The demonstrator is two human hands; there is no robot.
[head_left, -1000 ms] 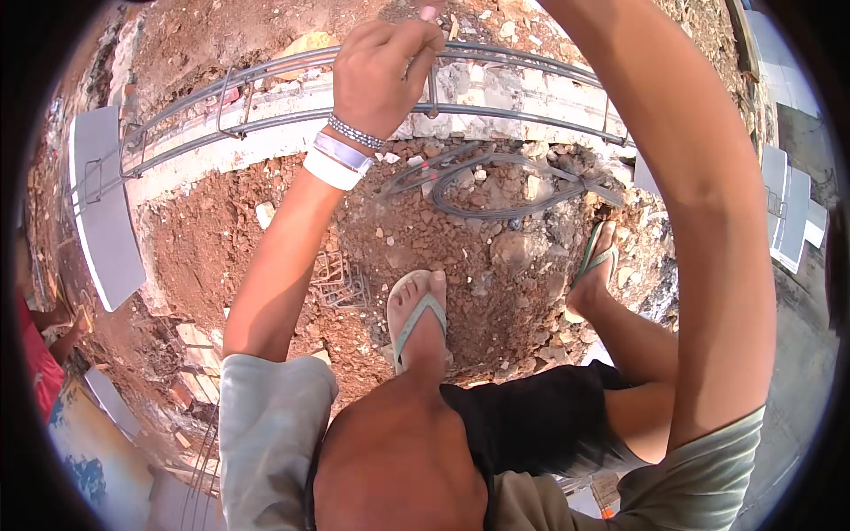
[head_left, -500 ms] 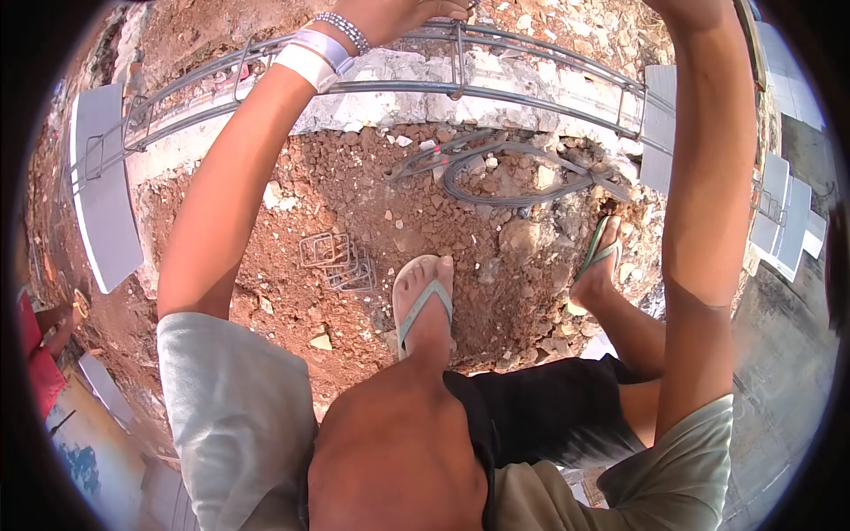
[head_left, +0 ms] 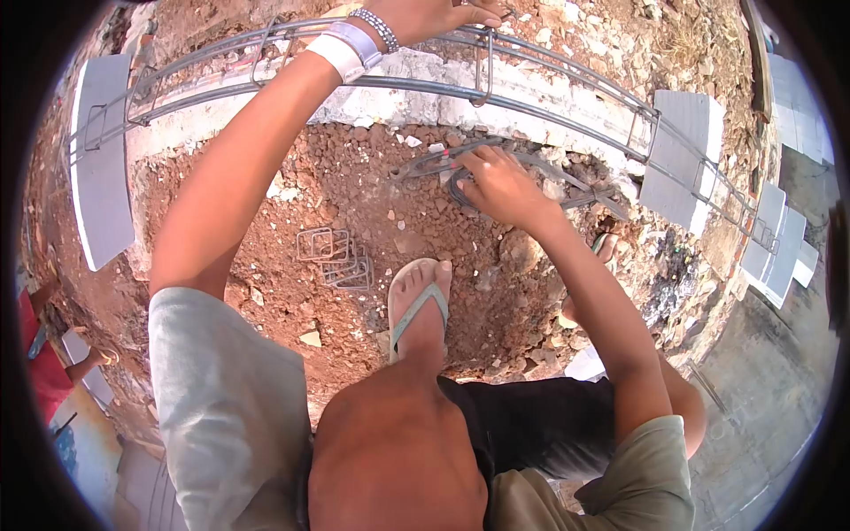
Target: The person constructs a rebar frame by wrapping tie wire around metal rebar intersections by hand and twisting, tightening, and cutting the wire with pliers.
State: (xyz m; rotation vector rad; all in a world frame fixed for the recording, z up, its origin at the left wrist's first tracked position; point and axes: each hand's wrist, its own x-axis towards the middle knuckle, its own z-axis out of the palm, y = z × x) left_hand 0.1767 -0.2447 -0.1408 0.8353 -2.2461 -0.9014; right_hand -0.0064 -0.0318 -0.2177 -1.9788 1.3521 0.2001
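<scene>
A long rebar cage [head_left: 416,86] of steel bars and square stirrups runs across the upper view above a pale masonry strip. My left hand [head_left: 432,16], with bracelets at its wrist, is at the cage's upper bars, partly cut off by the frame's top edge. Its fingers are closed together; what they hold is too small to tell. Below the cage, a coil of thin grey wire [head_left: 567,168] lies on the rubble. My right hand [head_left: 503,188] is on the coil's left part, fingers curled over the strands and thumb below, hiding some of it.
Several square stirrups [head_left: 335,258] lie on the reddish soil beside my sandaled foot [head_left: 420,305]. Grey boards [head_left: 104,164] stand at the left, and another board [head_left: 680,159] at the right, under the cage ends. At the far left is another person's red garment [head_left: 49,376].
My right hand has come down from the upper right to the wire coil. My left hand has shifted slightly right along the cage, and the view has shifted a little.
</scene>
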